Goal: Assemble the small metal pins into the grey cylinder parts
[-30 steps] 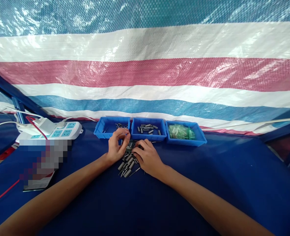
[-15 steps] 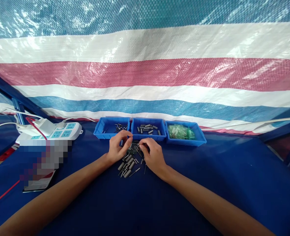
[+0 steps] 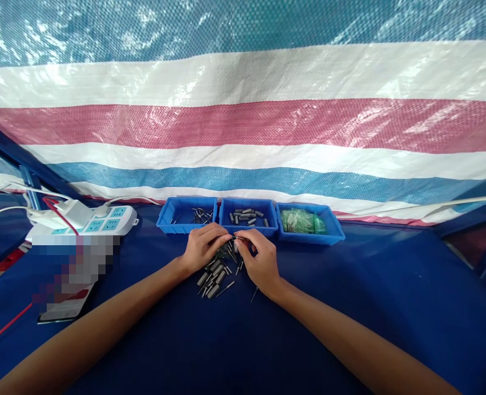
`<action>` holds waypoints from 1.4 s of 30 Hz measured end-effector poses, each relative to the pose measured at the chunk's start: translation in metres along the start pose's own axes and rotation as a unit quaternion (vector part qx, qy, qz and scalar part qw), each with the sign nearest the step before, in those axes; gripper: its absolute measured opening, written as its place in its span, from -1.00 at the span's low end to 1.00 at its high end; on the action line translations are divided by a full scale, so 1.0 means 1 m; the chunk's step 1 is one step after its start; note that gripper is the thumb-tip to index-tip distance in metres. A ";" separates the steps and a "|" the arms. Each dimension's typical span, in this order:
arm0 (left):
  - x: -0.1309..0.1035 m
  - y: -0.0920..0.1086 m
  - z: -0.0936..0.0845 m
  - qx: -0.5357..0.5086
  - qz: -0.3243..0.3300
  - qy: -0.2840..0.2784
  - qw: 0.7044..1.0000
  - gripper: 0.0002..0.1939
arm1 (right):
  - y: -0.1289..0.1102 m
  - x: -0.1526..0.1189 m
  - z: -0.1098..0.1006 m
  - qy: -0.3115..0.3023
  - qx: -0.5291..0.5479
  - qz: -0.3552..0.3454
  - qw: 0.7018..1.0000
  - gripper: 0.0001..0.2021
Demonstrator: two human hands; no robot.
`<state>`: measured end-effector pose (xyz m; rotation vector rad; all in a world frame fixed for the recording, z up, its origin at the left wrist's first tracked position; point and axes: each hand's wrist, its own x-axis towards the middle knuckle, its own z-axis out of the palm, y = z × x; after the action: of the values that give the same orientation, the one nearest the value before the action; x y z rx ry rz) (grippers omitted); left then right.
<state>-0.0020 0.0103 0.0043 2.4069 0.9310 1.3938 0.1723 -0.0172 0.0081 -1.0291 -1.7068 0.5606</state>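
Observation:
My left hand (image 3: 204, 248) and my right hand (image 3: 261, 260) meet fingertip to fingertip above the table, both pinching. A small thin dark metal piece shows between them, mostly covered by the fingers. Directly beneath lies a pile of grey metal cylinders (image 3: 213, 289) and thin rivet-like pins (image 3: 226, 287). One thin pin (image 3: 254, 294) sticks out below my right hand; whether that hand holds it I cannot tell. Behind my hands, a blue bin (image 3: 173, 226) has similar pins in it, and the middle blue bin (image 3: 249, 229) contains short grey cylinders.
A third blue bin (image 3: 312, 238) with green plastic bags stands to the right. On the left are a white power strip (image 3: 122, 219) with plugs, a phone (image 3: 62, 312) and a red cable (image 3: 6, 331). A striped tarp (image 3: 243, 126) hangs behind the blue table (image 3: 370, 307).
My left hand has shifted right and slightly down, so the fingertips now meet. The thin pin below my right hand has moved right and toward me.

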 end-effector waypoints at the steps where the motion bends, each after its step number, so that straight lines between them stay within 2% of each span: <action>1: 0.000 0.000 0.000 0.004 -0.002 -0.003 1.000 -0.93 | 0.000 0.000 0.000 -0.001 -0.001 0.000 1.000 -0.84; 4: -0.002 0.002 0.000 0.028 -0.042 0.008 0.999 -0.86 | -0.001 0.000 0.001 0.008 -0.004 0.011 1.000 -0.84; 7: -0.006 0.001 0.002 0.028 -0.080 0.051 0.995 -0.81 | -0.001 0.000 0.000 0.020 -0.002 0.019 1.000 -0.84; 13: -0.013 -0.006 0.009 -0.019 -0.073 0.099 0.992 -0.75 | -0.002 0.000 -0.001 0.019 0.004 0.014 1.000 -0.84; 21: -0.012 -0.007 0.008 -0.034 -0.052 0.085 0.994 -0.75 | -0.001 -0.001 0.000 0.012 0.002 0.020 1.000 -0.84; 33: -0.015 -0.010 0.010 -0.020 -0.061 0.110 0.992 -0.80 | -0.001 0.000 0.000 0.004 0.003 0.028 1.000 -0.84; 42: -0.012 -0.004 0.009 -0.007 -0.034 0.099 0.994 -0.84 | -0.002 0.000 -0.001 0.003 0.003 0.027 1.000 -0.84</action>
<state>-0.0003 0.0072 -0.0107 2.2342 1.0348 1.6309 0.1723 -0.0181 0.0096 -1.0741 -1.6752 0.5960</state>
